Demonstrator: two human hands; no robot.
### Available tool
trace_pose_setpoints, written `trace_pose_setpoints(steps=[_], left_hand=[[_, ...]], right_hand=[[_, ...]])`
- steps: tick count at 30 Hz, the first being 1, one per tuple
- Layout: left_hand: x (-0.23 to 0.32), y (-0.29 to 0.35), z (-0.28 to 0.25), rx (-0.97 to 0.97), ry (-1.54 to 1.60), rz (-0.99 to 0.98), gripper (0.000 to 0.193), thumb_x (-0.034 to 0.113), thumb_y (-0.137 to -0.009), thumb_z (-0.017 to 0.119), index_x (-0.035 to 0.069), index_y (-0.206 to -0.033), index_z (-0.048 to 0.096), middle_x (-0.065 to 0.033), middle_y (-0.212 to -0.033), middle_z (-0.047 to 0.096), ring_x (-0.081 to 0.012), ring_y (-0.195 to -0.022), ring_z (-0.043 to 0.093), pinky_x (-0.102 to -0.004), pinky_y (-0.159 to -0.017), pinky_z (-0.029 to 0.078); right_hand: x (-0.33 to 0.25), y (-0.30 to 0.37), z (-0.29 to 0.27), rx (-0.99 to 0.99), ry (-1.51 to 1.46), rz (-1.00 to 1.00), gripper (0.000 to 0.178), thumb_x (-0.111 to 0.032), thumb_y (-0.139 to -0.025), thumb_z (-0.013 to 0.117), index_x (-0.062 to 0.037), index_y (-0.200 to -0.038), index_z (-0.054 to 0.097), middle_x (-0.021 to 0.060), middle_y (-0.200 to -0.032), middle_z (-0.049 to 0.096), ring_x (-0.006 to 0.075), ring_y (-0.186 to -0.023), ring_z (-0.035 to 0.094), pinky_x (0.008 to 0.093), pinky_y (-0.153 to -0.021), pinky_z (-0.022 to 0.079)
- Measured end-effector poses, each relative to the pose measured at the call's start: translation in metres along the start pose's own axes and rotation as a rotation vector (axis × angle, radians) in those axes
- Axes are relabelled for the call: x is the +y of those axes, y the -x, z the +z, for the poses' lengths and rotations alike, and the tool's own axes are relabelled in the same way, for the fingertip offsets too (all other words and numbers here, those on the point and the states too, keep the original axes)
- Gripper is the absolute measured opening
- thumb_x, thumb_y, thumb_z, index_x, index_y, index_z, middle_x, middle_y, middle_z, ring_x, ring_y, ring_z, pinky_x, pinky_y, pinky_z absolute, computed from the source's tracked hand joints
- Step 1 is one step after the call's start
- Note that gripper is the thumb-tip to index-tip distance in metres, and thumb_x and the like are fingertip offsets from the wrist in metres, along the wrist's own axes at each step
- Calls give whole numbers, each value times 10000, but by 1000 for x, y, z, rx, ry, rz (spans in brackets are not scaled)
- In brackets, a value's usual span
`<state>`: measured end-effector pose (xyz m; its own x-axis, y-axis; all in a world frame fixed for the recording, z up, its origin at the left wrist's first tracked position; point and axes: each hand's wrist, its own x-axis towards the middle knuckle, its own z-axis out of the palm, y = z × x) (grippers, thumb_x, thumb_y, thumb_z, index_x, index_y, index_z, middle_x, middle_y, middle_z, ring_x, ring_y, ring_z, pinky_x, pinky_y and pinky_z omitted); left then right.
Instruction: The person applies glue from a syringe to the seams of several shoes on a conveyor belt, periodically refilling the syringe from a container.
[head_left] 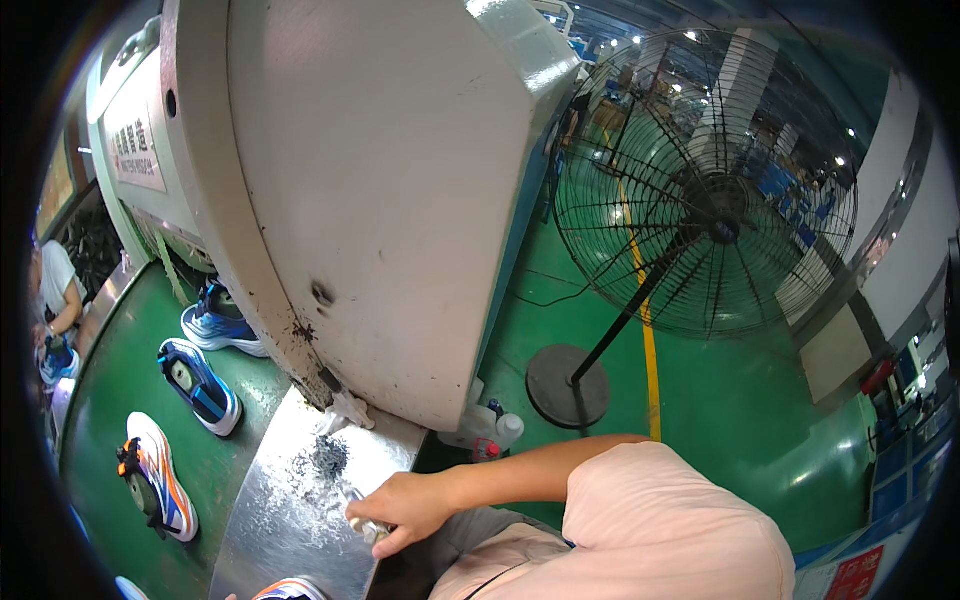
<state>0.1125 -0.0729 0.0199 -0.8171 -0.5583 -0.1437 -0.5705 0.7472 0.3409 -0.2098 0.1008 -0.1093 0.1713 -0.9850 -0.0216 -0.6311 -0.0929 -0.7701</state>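
Over the right edge of the metal plate [290, 530], my right hand [408, 508] is closed around a small, shiny metallic tool [372, 528]. Its exact kind is hidden by my fingers. Beyond the hand, a pile of dark shavings [328, 458] lies among pale scraps on the plate. At the lower edge of the view, part of a white shoe with orange and blue trim [290, 589] shows. Only what looks like a fingertip of my left hand [231, 597] appears beside that shoe, so its grip is hidden.
Several shoes, including a blue one [200, 385] and an orange-and-white one [160, 475], lie on a green conveyor belt [100, 420] at left. A large beige machine [370, 190] stands ahead. A floor fan [715, 205] and plastic bottles [508, 430] are right. Another person [62, 285] works far left.
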Motion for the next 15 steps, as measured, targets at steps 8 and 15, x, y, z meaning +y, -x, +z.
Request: trace_pose_setpoints(steps=[8, 15], left_hand=[[6, 7, 1, 199, -184, 176, 806, 153, -448, 876, 52, -1190, 577, -179, -1089, 620, -370, -987, 589, -418, -850, 476], [23, 16, 24, 227, -90, 85, 549, 190, -534, 829, 39, -1027, 639, -193, -949, 643, -377, -906, 606, -432, -831, 484]], right_hand=[[-6, -18, -11, 180, -676, 199, 472, -432, -951, 512, -69, -1241, 430, 68, -938, 603, 191, -845, 558, 336, -762, 449], [-1, -9, -5, 290, -426, 119, 535, -472, -942, 514, -51, -1257, 416, 111, -927, 596, 207, -841, 567, 339, -740, 457]])
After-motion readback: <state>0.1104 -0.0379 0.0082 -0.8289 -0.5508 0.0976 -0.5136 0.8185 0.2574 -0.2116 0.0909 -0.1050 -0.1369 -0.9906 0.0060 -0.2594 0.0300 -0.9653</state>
